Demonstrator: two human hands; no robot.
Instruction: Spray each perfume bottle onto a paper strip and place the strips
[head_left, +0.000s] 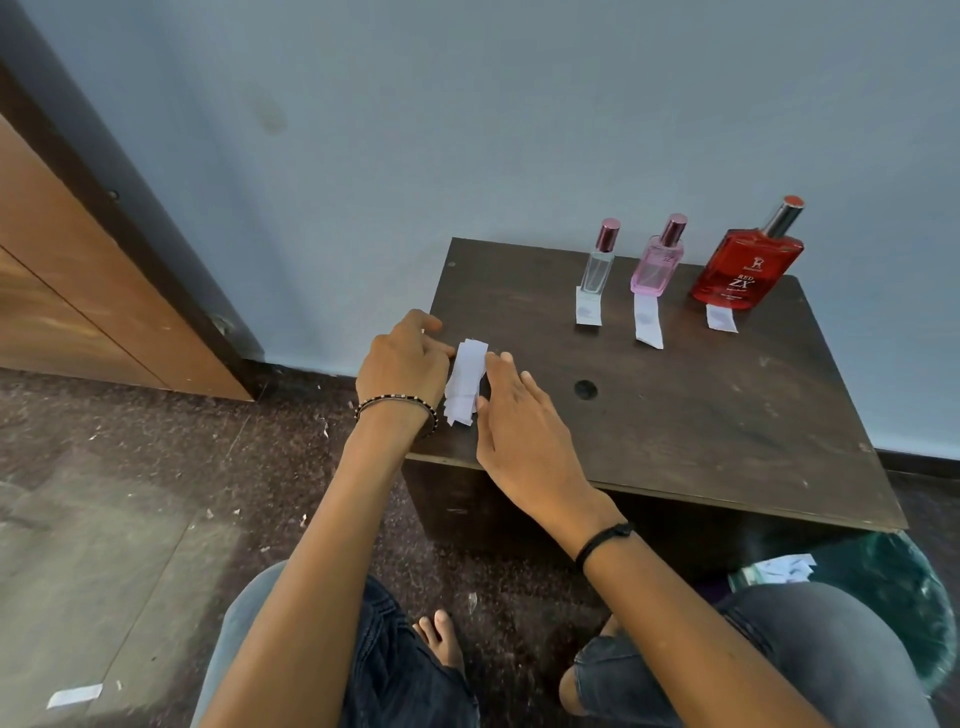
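Note:
Three perfume bottles stand along the back of a dark wooden table (727, 415): a clear one (598, 265), a pink one (658, 265) and a large red one (748, 270). A white paper strip lies in front of each: (588, 307), (648, 320), (721, 318). Near the table's left edge lies a stack of white paper strips (466, 382). My left hand (405, 364) rests at the stack's left side with fingertips touching it. My right hand (519, 421) lies flat against its right side, fingers spread. Neither hand holds a strip.
A round hole (585, 389) marks the table top. A green bin (883, 597) with paper scraps stands at the lower right. One loose strip (75, 695) lies on the floor at the lower left. A wooden door and frame are at the left.

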